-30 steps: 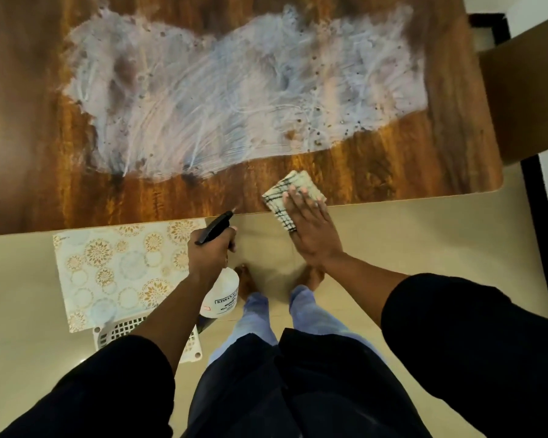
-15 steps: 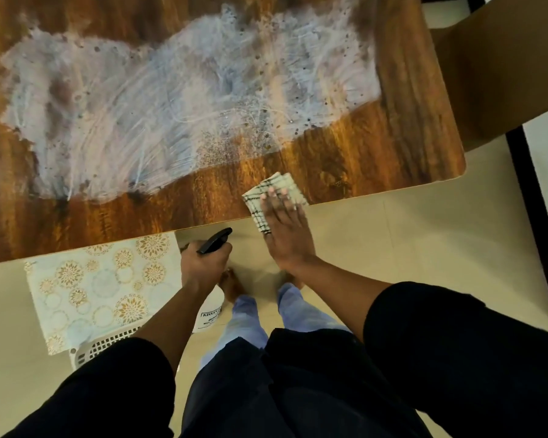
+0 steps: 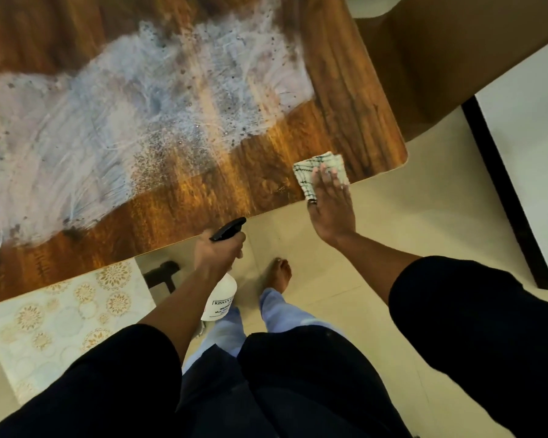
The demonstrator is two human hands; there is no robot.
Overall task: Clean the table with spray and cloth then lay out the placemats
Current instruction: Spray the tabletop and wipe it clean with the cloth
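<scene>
- right hand [image 3: 331, 210]: fingers flat, pressing folded checked cloth [image 3: 317, 172] on table [image 3: 345, 90] edge, right of centre
- left hand [image 3: 217, 252]: gripping spray bottle [image 3: 220, 295] by its black trigger head, centre frame, below table edge
- white smear [image 3: 108, 121] covers table, upper left
- patterned placemats [image 3: 60, 317] lower left, off the table

White black-checked cloth [image 3: 317, 172], gold-medallioned cream placemat [image 3: 60, 317], brown table [image 3: 203, 191]

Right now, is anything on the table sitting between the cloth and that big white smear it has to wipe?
Nothing visible does. The right hand presses the checked cloth flat near the table corner, and only bare wood lies between it and the white smear. The left hand holds the spray bottle off the table edge.
</scene>
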